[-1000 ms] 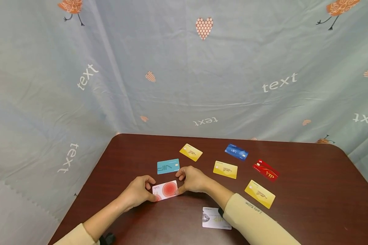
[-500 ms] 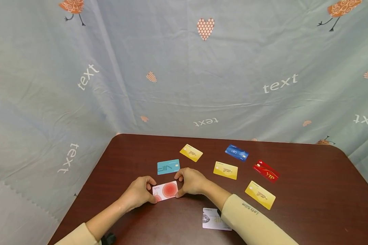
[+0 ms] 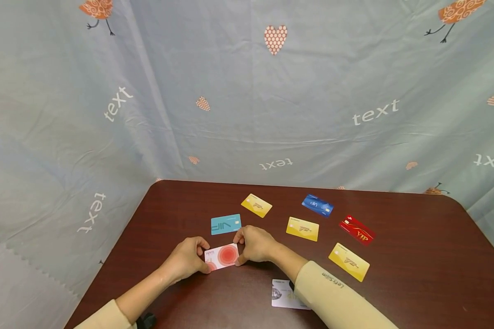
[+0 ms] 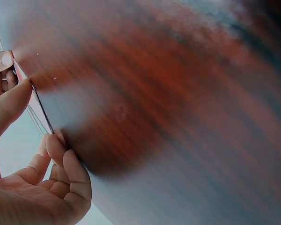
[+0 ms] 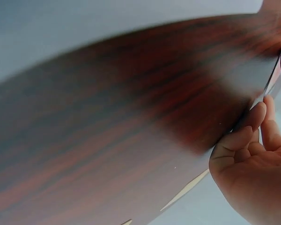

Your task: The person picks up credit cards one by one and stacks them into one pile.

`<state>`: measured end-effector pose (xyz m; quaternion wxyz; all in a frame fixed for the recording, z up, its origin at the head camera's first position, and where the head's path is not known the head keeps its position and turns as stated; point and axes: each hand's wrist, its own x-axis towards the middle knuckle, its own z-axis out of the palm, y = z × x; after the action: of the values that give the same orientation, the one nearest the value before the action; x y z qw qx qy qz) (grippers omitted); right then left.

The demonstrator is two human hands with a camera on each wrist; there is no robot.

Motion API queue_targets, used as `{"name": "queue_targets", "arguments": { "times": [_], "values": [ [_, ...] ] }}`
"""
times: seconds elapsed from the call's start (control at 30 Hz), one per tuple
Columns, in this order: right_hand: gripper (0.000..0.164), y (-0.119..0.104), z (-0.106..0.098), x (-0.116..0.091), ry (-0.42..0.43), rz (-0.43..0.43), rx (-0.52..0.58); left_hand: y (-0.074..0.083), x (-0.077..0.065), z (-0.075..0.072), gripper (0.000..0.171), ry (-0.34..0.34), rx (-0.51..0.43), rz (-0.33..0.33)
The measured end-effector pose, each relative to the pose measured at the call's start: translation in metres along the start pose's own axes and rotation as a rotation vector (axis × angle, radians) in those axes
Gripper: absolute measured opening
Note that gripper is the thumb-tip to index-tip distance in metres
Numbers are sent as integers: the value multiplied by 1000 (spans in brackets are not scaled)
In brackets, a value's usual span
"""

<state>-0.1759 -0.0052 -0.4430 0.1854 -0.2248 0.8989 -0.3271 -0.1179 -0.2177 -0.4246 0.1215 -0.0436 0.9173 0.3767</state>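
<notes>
A white bank-style card point(image 3: 222, 257) with red concentric circles lies between both hands at the left front of the table. My left hand point(image 3: 185, 258) pinches its left end, thumb at the near corner and fingers at the far one. At the opposite end, my right hand point(image 3: 256, 244) grips it with thumb and curled fingers. Seen almost edge-on in the left wrist view, the card point(image 4: 36, 102) is a thin pinkish strip close over the wood. A teal VIP card point(image 3: 226, 224) lies just beyond the hands.
Yellow cards point(image 3: 303, 229), a blue card point(image 3: 317, 205) and a red card point(image 3: 357, 230) lie spread to the right and back. The right sleeve partly covers a white VIP card point(image 3: 287, 297). Behind the dark wooden table point(image 3: 416, 256) hangs a printed curtain point(image 3: 313, 82).
Both hands stay around the red-circled card. The right hand has shifted slightly left and down, its fingertip now at the card's far right corner. The other cards lie where they were.
</notes>
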Motion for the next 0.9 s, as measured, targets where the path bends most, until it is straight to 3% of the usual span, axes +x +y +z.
{"name": "queue_targets", "arguments": {
  "times": [0.6, 0.9],
  "values": [
    [47, -2, 3, -1, 28, -52, 66, 0, -4, 3, 47, 41, -7, 69],
    [36, -1, 3, -2, 41, -77, 122, 0, -4, 0, 40, 41, -29, 57]
  ]
}}
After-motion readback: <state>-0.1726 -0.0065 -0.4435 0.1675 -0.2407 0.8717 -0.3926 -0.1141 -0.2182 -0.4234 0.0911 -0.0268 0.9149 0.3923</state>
